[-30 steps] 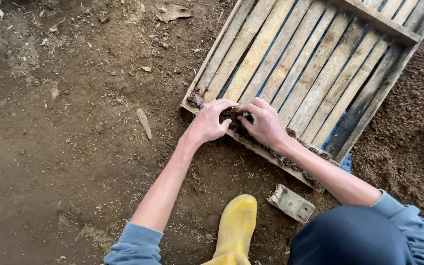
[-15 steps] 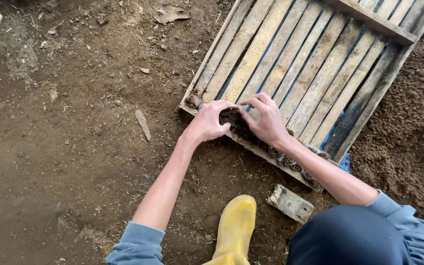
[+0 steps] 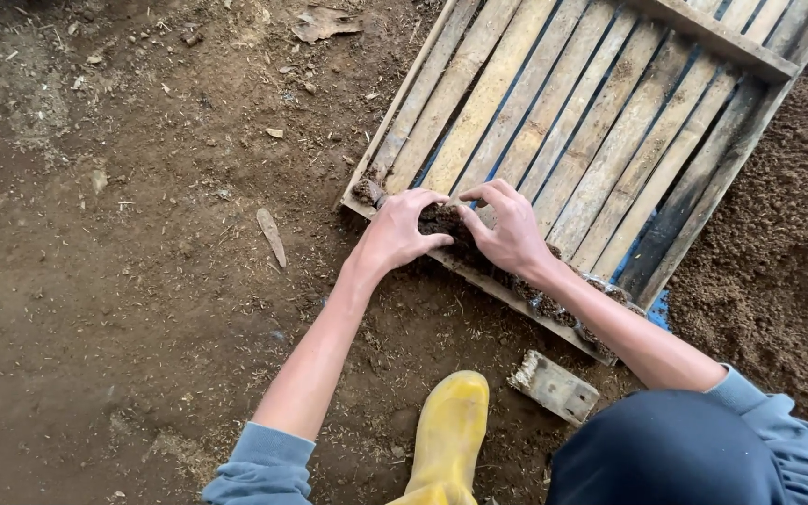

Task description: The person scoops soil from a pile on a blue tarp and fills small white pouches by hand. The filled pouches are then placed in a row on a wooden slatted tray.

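Left hand (image 3: 396, 234) and right hand (image 3: 509, 229) cupped around dark soil clump (image 3: 443, 223), fingers curled, pressing in from both sides. Clump on near edge of wooden slatted tray (image 3: 600, 140), tray flat on dirt floor (image 3: 123, 281). More soil lumps along tray's lower rail. Yellow rubber boot (image 3: 449, 435) below, small wood block (image 3: 554, 386) just beside it. Loose soil heap (image 3: 778, 271) right of tray.

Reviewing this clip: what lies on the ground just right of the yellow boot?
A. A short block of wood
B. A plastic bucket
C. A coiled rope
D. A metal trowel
A. A short, pale wood block lies on the soil beside the yellow boot, below the near edge of the slatted wooden frame where both hands, left hand and right hand, work a clump of dark soil.
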